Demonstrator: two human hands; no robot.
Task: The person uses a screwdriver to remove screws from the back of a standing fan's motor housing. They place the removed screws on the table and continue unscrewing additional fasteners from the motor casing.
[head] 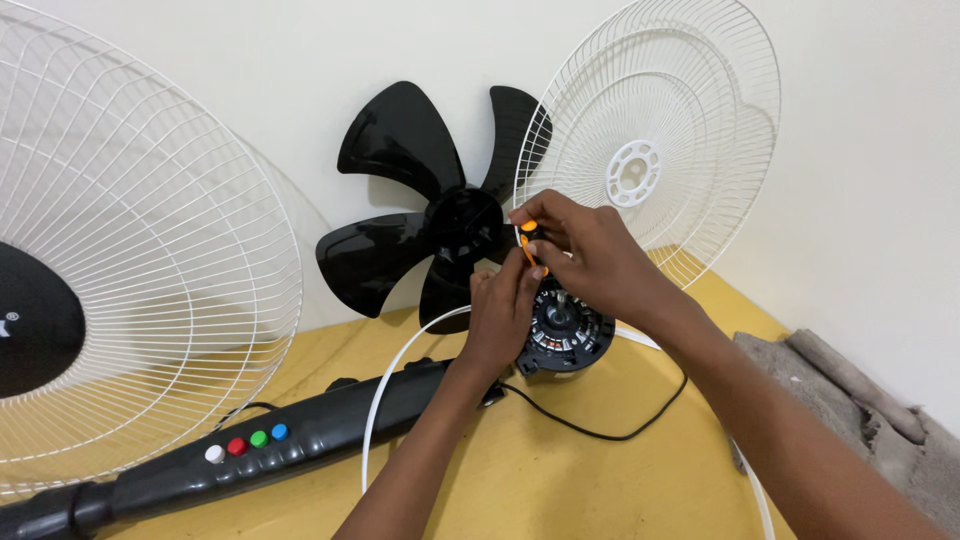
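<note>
My left hand (503, 312) is pinching the shaft of an orange-handled screwdriver (528, 245), and my right hand (585, 255) is wrapped around its handle, right over the fan motor (562, 335) mid-table (560, 470). Far left there's a white grille (140, 250), then the black stand with coloured buttons (250, 440), black blades (420, 215) and another grille (650, 130) leaning along the back edge.
</note>
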